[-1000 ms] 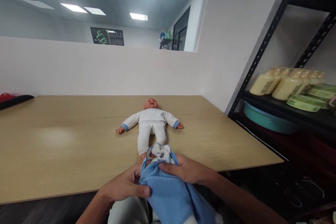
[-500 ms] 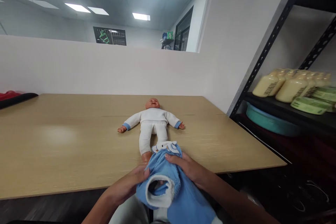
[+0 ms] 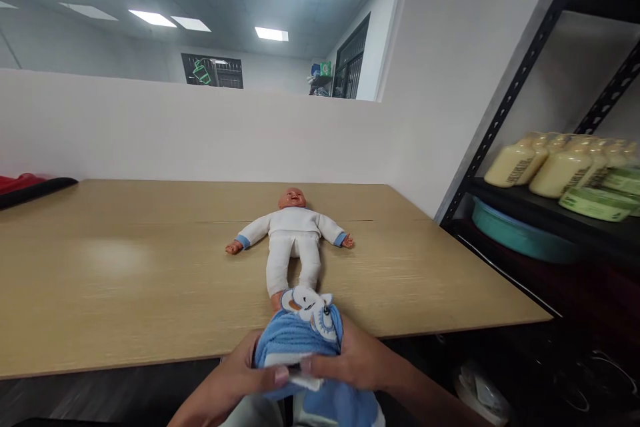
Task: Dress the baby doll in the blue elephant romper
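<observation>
A baby doll point(image 3: 291, 239) in white clothes with blue cuffs lies on its back on the wooden table point(image 3: 125, 280), feet toward me. At the table's near edge I hold a bunched blue fleece garment point(image 3: 300, 340) with a white animal patch on top. My left hand point(image 3: 235, 377) grips its left side with the thumb across the white cuff. My right hand point(image 3: 353, 363) grips its right side, fingers curled over the fabric. The garment sits just short of the doll's feet and hides them.
A black metal shelf point(image 3: 550, 213) stands to the right with cream bottles point(image 3: 545, 163), green tubs point(image 3: 597, 203) and a teal basin point(image 3: 515, 233) below. A white partition wall point(image 3: 175, 133) backs the table. A red and black item point(image 3: 30, 187) lies at the far left.
My hands have pulled the garment back toward me and down to the table's edge, and bunched it tighter. The open white cuff seen earlier is now squeezed between my fingers.
</observation>
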`<state>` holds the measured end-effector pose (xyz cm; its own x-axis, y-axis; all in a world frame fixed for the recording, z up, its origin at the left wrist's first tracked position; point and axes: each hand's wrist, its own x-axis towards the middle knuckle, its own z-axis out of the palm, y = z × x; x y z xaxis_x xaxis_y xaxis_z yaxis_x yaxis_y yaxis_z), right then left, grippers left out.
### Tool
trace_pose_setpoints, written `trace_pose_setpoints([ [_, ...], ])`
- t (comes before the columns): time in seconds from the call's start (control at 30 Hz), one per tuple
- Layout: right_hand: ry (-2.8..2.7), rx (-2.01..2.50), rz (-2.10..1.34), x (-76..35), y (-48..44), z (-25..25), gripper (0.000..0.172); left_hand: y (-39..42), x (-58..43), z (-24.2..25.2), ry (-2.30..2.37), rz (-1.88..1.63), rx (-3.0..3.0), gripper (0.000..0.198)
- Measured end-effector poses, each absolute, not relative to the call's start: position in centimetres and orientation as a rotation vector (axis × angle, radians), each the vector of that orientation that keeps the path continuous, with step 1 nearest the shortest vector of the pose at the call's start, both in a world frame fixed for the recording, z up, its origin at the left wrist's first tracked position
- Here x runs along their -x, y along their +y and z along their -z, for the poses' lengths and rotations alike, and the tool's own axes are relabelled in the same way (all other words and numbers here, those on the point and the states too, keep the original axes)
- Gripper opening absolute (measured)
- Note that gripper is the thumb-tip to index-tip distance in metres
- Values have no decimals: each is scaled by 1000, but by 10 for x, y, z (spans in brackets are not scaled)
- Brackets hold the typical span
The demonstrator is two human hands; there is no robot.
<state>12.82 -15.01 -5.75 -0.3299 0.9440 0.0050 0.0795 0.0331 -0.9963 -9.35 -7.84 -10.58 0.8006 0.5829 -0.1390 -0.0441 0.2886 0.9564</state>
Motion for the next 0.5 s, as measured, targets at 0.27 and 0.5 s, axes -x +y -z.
trace_pose_setpoints([
  [0.27, -1535, 1399, -949, -95, -137, 71, 50, -77, 93, 114, 951, -645, -1556, 57],
  [0.5, -1648, 1901, -645, -83, -123, 100, 74, -64, 95, 137, 1221, -767, -2014, 46],
])
